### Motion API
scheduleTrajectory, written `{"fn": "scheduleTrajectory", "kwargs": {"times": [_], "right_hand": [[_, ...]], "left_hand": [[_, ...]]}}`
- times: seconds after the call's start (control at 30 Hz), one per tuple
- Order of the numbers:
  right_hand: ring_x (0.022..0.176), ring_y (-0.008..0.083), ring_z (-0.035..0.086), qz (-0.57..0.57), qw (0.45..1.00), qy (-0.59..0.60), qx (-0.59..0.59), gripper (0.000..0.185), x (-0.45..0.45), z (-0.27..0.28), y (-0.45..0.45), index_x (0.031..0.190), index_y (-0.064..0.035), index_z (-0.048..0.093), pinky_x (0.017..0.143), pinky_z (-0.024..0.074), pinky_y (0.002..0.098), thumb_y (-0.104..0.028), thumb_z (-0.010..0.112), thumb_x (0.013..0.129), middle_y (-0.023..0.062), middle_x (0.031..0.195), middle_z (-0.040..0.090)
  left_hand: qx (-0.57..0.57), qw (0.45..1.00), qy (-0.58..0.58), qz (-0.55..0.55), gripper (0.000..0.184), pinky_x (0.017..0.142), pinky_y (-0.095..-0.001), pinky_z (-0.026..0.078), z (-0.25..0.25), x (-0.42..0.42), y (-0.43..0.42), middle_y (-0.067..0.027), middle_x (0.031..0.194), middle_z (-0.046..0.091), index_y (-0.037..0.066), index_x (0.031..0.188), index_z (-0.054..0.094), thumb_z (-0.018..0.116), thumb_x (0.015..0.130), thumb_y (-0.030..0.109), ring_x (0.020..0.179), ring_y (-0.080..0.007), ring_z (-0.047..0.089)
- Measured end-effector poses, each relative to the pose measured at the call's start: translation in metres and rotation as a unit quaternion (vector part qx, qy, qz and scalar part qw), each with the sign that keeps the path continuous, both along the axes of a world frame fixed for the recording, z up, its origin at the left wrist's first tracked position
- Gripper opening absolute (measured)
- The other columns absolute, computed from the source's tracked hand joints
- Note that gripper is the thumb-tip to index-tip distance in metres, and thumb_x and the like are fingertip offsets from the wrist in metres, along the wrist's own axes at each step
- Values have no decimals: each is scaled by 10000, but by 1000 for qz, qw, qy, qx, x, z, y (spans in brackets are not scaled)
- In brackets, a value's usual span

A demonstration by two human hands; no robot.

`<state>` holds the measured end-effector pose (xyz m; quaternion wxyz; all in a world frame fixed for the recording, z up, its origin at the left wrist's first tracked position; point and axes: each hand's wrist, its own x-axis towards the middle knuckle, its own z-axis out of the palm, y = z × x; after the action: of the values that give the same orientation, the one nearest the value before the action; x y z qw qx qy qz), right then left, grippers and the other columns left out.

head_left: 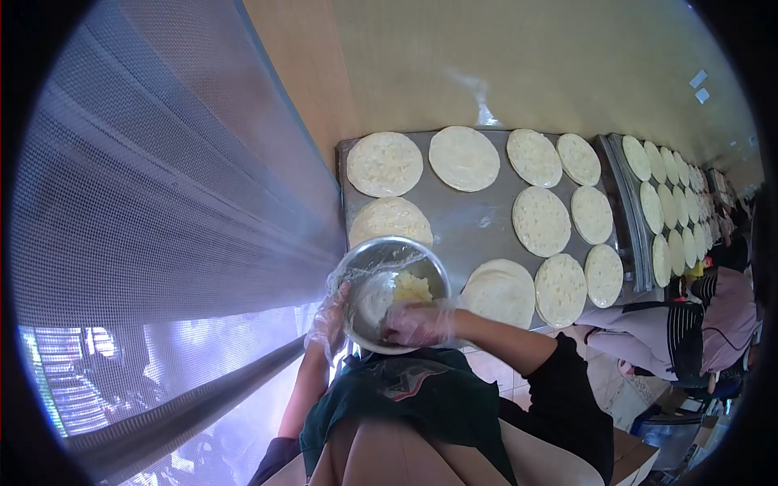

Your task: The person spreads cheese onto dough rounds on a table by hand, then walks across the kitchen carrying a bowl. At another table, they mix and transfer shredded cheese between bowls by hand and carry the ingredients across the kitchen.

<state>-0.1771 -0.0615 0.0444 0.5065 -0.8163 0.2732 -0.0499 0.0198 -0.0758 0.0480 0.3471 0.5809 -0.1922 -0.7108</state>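
A round metal bowl (374, 301) is held close to my body, tilted so its inside faces me. My left hand (328, 324), in a clear plastic glove, grips the bowl's left rim. Inside lies a soft, pale yellow lump (412, 287), with a whitish film over the bowl's wall. My right hand (420, 324), gloved too, reaches in over the lower right rim. Its fingers are curled just below the lump; what they hold is hidden. Beyond the bowl, flat round dough discs (384, 164) lie on a dark metal tray (466, 223); several have a shiny, lumpy topping.
A mesh curtain (178, 211) hangs close on my left, with a dark bar (194, 397) below it. More trays of dough discs (653, 207) continue to the right. A person in pale pink clothing (648, 336) is at the right, and a wall (551, 65) stands behind the trays.
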Motion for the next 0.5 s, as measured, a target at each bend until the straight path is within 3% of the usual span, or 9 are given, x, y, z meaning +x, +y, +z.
{"fn": "scheduleTrajectory", "kwargs": {"times": [0.07, 0.13, 0.17, 0.27, 0.4, 0.47, 0.5], "right_hand": [[880, 307, 561, 20, 998, -60, 0, 240, -15, -7, -14, 948, -46, 573, 802, 451, 363, -243, 471, 857, 153, 950, 584], [872, 305, 558, 11, 982, 91, -166, 238, -25, -15, -22, 949, -47, 574, 807, 447, 353, -245, 463, 877, 150, 934, 580], [872, 305, 558, 15, 982, 87, -164, 238, -29, -15, -27, 949, -47, 574, 807, 447, 353, -245, 463, 877, 150, 934, 580], [895, 297, 562, -13, 1000, -27, -5, 265, -41, -7, -46, 1011, -46, 575, 814, 443, 342, -248, 463, 879, 147, 962, 586], [930, 305, 560, 15, 993, -69, 91, 265, -51, 2, -68, 1017, -53, 581, 825, 439, 348, -247, 465, 879, 149, 983, 592], [842, 259, 593, 6, 987, -70, -147, 238, -60, -17, -69, 932, -23, 602, 746, 456, 336, -223, 539, 821, 130, 876, 614], [842, 259, 593, 7, 987, -73, -145, 238, -60, -14, -73, 932, -23, 602, 746, 456, 336, -223, 539, 821, 130, 876, 614]], "left_hand": [[-8, 1000, 25, -17, 540, 912, -338, 407, -20, 2, -8, -132, 1181, 515, -2, 1271, 406, 547, 875, 337, 1051, -237, 504], [-27, 998, 50, 8, 567, 904, -338, 415, -1, -17, -19, -144, 1178, 514, -25, 1271, 395, 545, 874, 351, 1045, -239, 508], [-37, 999, 27, 10, 571, 906, -336, 415, 0, -22, -26, -145, 1182, 510, -26, 1276, 388, 543, 875, 349, 1047, -237, 506], [-53, 999, 4, -2, 571, 911, -325, 414, 4, -35, -44, -146, 1200, 497, -24, 1282, 380, 537, 879, 348, 1056, -234, 502], [-59, 998, -13, -27, 582, 943, -321, 382, -3, -44, -57, -147, 1226, 481, -22, 1291, 375, 531, 880, 358, 1093, -229, 479], [-69, 997, -30, -22, 591, 956, -317, 367, -12, -46, -64, -147, 1236, 475, -25, 1297, 369, 522, 883, 369, 1108, -226, 470], [-84, 995, -50, -14, 583, 924, -318, 394, -19, -46, -69, -138, 1199, 495, -33, 1268, 393, 526, 879, 381, 1067, -221, 491]]}}
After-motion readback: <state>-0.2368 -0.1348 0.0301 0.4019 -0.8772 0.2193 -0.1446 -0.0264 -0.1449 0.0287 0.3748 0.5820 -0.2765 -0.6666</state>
